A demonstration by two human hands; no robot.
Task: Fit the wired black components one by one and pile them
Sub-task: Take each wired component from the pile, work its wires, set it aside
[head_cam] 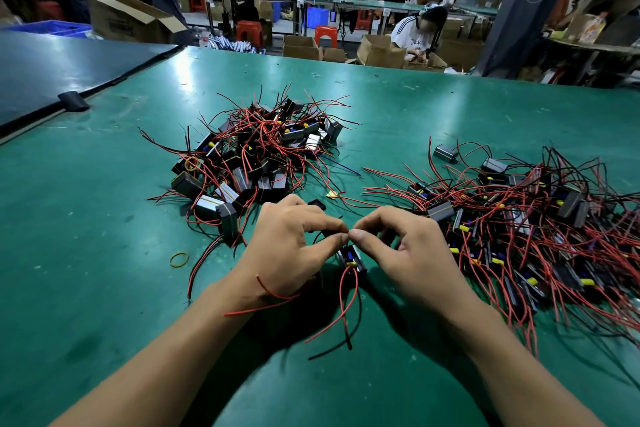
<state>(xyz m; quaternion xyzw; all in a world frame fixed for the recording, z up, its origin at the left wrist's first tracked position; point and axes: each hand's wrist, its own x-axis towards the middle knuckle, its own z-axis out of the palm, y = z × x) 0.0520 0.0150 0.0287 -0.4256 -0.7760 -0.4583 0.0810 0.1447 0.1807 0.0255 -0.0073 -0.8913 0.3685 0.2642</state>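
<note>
My left hand [287, 246] and my right hand [408, 253] meet fingertip to fingertip at the table's centre front. Both pinch a small black wired component [351, 258] with a blue and yellow part inside; its red and black wires trail toward me. My fingers hide its top. A pile of black components with red wires [256, 156] lies beyond my left hand. A wider, flatter heap of such components [526, 229] spreads out to the right of my right hand.
Everything sits on a green table [104, 253]. A yellow rubber band [179, 259] lies left of my left hand, and a small black cover [317, 205] just beyond my fingers. A dark board [52, 69] covers the far left. People and cardboard boxes fill the background.
</note>
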